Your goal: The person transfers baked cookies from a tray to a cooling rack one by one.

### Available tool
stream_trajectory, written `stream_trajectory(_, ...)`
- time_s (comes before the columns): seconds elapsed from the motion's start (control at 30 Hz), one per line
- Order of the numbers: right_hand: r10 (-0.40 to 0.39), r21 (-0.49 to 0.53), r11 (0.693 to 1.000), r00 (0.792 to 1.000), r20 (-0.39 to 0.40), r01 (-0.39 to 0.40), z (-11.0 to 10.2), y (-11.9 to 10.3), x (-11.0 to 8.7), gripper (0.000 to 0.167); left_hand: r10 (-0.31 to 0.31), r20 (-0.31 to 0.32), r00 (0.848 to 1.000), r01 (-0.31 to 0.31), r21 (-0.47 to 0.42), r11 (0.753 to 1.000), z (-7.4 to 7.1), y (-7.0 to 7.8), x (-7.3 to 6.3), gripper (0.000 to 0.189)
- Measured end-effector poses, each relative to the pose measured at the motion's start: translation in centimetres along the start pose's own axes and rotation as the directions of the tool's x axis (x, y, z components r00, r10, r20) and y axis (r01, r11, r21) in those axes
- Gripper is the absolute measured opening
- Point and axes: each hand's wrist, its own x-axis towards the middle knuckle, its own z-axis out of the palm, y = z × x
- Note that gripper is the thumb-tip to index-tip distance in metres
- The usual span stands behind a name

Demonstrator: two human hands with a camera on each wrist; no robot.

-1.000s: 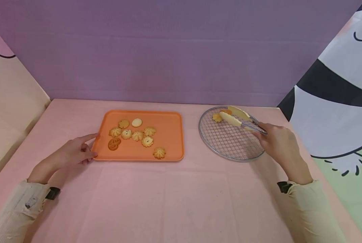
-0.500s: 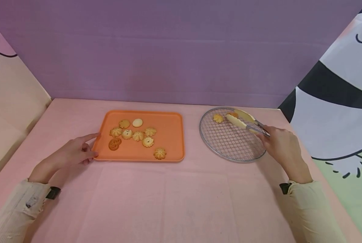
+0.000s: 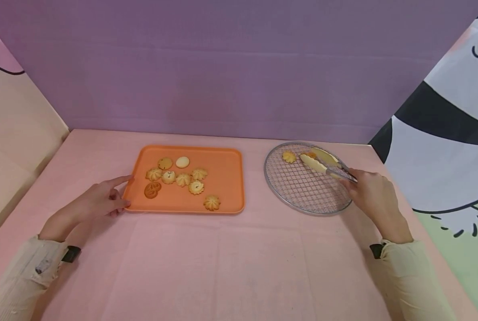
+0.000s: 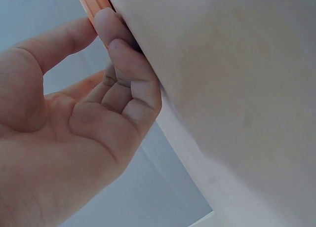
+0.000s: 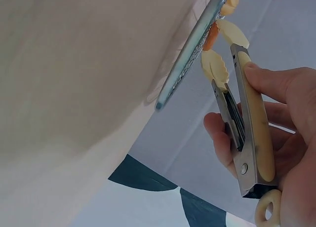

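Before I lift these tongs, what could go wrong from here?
The orange-brown cookie between the tongs could crack or slip under an uneven squeeze. The yellow cookie lies close by on the wire rack, so the tongs might nudge it. They also sit close to the rack's wires and might snag, shifting it.

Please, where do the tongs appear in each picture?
Head: tongs right of centre, in the right hand, tips over the wire rack.
Left wrist: not in it.
Right wrist: right of centre, tips towards the top.
Landmark shared by head and right wrist: the wire rack.
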Motion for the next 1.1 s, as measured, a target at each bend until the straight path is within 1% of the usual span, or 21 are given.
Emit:
stream_trajectory(0.1,0.004,0.006,1.000,1.000,0.009,-0.004,-0.1,0.1,0.0,0.037,0.004,-0.002,1.000,-0.004,-0.001,1.000,0.0,-0.1,0.0,0.078)
stream_trajectory(0.4,0.003,-0.011,1.000,1.000,-0.016,-0.003,-0.7,0.2,0.1,0.032,0.007,-0.002,1.000,-0.007,-0.005,1.000,0.0,-0.1,0.1,0.078)
stream_trajectory(0.6,0.009,-0.016,1.000,1.000,-0.013,-0.009,-1.1,-0.2,0.1,0.032,0.014,0.000,1.000,-0.014,-0.005,1.000,0.1,-0.2,0.2,0.078)
stream_trajectory(0.83,-0.004,-0.008,1.000,0.999,-0.032,0.003,-1.7,-1.4,0.2,0.035,0.018,-0.001,1.000,-0.018,0.013,1.000,0.1,-0.1,0.2,0.078)
stream_trajectory(1.1,-0.035,0.008,0.999,0.998,-0.051,0.035,-2.7,-3.6,0.3,0.036,0.023,0.000,1.000,-0.023,0.012,1.000,0.2,0.0,0.1,0.078)
